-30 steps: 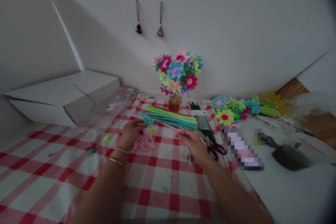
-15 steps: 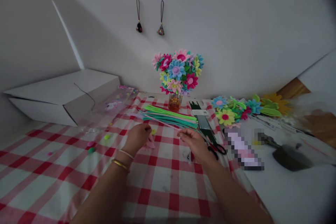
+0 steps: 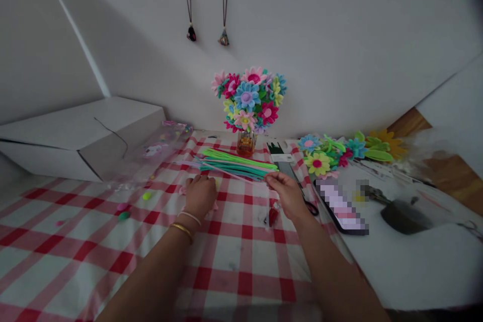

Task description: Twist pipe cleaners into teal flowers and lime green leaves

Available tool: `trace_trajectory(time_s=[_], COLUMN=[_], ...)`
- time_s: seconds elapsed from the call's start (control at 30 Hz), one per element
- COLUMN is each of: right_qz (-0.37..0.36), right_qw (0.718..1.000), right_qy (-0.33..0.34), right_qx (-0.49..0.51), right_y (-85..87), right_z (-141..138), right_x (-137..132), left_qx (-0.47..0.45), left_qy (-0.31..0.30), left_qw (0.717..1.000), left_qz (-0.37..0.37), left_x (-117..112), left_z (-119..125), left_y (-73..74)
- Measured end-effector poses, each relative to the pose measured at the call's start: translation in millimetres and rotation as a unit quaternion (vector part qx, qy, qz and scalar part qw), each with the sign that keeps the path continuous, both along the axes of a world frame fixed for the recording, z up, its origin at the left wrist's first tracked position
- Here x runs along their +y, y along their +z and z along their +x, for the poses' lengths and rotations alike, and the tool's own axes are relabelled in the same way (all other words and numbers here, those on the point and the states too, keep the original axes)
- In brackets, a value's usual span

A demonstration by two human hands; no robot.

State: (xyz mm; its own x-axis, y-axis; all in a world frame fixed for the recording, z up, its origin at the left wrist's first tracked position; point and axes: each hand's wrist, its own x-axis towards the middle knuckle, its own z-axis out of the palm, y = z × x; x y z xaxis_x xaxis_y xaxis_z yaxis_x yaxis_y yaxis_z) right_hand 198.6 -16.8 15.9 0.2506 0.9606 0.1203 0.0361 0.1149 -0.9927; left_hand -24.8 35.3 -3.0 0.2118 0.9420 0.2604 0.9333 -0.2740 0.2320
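Observation:
My left hand [image 3: 199,195] lies knuckles-up on the red checked tablecloth [image 3: 234,256], fingers curled over a pink felt flower [image 3: 215,206] that shows only at the hand's edges. My right hand [image 3: 287,194] pinches the near end of a pink pipe cleaner [image 3: 241,175] at the edge of a bundle of green and teal pipe cleaners [image 3: 236,162]. A small red piece [image 3: 272,216] lies just below my right hand. Behind the bundle stands a jar of felt flowers [image 3: 249,98].
Scissors [image 3: 310,206] and a phone [image 3: 339,205] lie right of my right hand. Loose felt flowers [image 3: 328,153] sit at the back right. A white box [image 3: 75,136], a clear plastic bag [image 3: 158,151] and small pom-poms [image 3: 123,215] are on the left.
My left hand has dropped from the teal piece near the bundle onto the pink felt flower. My right hand has moved up to the pipe cleaners' end. The view shifted slightly.

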Motion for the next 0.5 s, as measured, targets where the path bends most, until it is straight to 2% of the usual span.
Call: trace_trajectory(time_s=[0.07,0.1,0.13,0.2,0.23,0.3,0.37,0.5], right_qz=[-0.004,-0.006,-0.007,-0.008,-0.009,-0.012,-0.015,-0.020], right_qw=[1.000,1.000,1.000,1.000,0.999,0.994,0.989,0.986], right_qy=[-0.002,-0.002,0.002,0.030,0.054,0.106,0.145,0.166], right_qx=[-0.004,-0.003,-0.002,0.002,0.003,0.004,0.001,-0.011], right_y=[0.1,0.3,0.6,1.0,1.0,0.6,0.1,0.9], right_z=[-2,-3,-5,-9,-11,-16,-22,-30], right_x=[0,-1,-2,-4,-5,-8,-11,-15], left_qx=[-0.140,-0.235,-0.339,-0.498,-0.544,-0.590,-0.613,-0.612], left_qy=[-0.027,-0.060,-0.089,-0.135,-0.144,-0.174,-0.192,-0.185], left_qw=[0.990,0.970,0.934,0.836,0.794,0.737,0.707,0.698], left_qz=[-0.009,-0.034,-0.073,-0.187,-0.229,-0.279,-0.297,-0.321], left_x=[-2,-4,-6,-14,-17,-24,-29,-34], left_z=[2,4,6,11,14,19,22,28], left_y=[3.3,4.6,5.6,7.0,7.3,7.8,7.8,6.9])
